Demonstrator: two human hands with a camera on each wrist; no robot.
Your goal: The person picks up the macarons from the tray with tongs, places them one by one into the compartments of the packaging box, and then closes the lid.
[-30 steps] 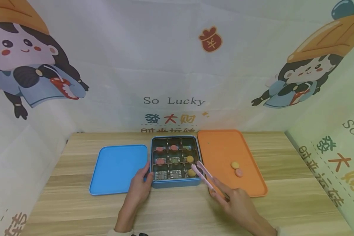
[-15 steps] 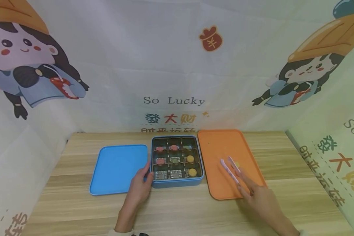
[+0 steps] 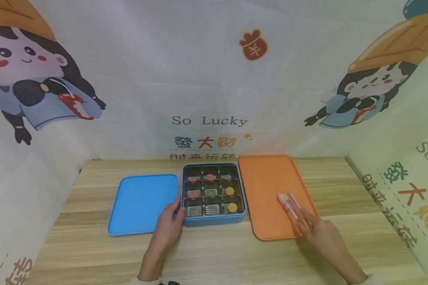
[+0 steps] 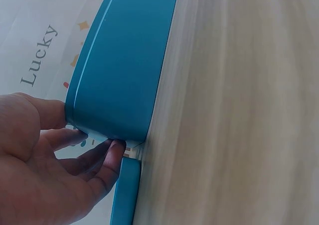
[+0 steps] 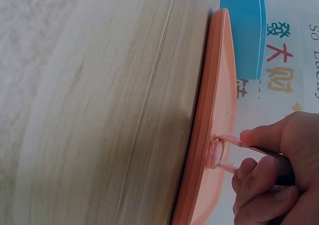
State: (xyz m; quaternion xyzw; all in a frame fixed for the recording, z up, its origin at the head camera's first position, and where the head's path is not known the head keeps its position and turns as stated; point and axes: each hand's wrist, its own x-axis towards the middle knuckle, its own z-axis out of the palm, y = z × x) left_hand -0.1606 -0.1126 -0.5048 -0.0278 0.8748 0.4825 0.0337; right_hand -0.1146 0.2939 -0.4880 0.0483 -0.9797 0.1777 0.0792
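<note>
My right hand (image 3: pixel 326 239) grips pink tongs (image 3: pixel 288 206) over the orange tray (image 3: pixel 267 178). The tips stand either side of a yellow macaron-like cookie (image 3: pixel 285 196); whether they touch it I cannot tell. The right wrist view shows a pink cookie (image 5: pixel 215 153) low between the tips, hidden in the head view. My left hand (image 3: pixel 168 227) rests at the front left corner of the blue box (image 3: pixel 214 220), relaxed fingers touching its side (image 4: pixel 122 60). Inside, red cookies (image 3: pixel 193 194), a green cookie (image 3: pixel 211 193) and yellow cookies (image 3: pixel 232 208) sit in separate compartments.
A blue lid (image 3: pixel 142 204) lies left of the box, close beside my left hand. The tray's left edge lies along the box's right side. A printed cloth (image 3: pixel 210 79) stands behind the wooden table (image 3: pixel 214 253).
My right hand has moved right with the tongs, from the box to the tray. The yellow cookie at the front right stays in its compartment. The tongs have lowered around the tray's cookies.
</note>
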